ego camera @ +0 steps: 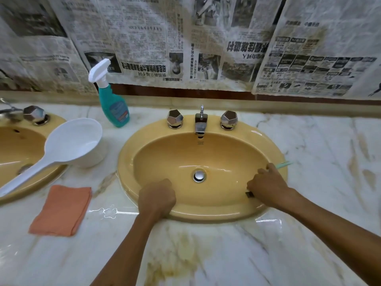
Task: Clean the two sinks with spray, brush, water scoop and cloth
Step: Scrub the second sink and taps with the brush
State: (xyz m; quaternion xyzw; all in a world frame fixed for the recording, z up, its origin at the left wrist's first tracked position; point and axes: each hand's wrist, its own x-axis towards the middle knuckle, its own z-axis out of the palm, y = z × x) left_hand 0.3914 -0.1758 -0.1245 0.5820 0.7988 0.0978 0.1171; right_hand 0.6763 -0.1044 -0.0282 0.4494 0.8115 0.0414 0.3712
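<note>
The yellow right sink point(274, 141) lies in front of me with its chrome drain point(199, 176) in the bowl. My right hand point(268, 185) grips a small brush whose green handle point(284, 164) sticks out over the sink's right rim, and whose dark head point(250, 194) shows under my fist against the bowl wall. My left hand point(157, 198) is curled into a fist on the sink's front rim and holds nothing that I can see. A white water scoop point(72, 141) rests across the left sink point(12, 141). An orange cloth point(61, 210) lies folded on the counter, and a teal spray bottle point(114, 106) stands behind.
The marble counter point(206, 254) has rust-coloured stains and a small puddle point(107, 211) by the cloth. A chrome tap point(200, 122) with two faceted knobs sits at the back of the right sink. Newspaper covers the wall behind.
</note>
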